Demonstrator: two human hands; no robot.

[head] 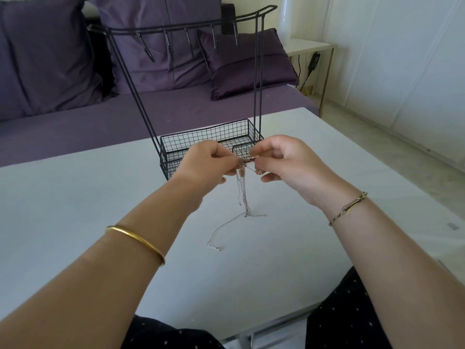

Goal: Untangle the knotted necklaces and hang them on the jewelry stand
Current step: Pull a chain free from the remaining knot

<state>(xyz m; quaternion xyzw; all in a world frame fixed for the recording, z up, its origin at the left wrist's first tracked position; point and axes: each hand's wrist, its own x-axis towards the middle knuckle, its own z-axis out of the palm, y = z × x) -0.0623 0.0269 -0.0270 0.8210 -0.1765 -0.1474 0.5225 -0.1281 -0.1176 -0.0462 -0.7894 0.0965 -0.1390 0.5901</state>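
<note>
Fingertips of both hands pinch necklaces; strands hang vertical.

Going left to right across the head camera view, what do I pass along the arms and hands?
Gold bangle, left hand, tangled necklaces, right hand, thread bracelet.

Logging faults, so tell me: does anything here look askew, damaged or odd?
Only the necklaces: their chains hang twisted together from the left hand and right hand, down to a snarl on the table. The jewelry stand stands upright, hooks bare.
</note>
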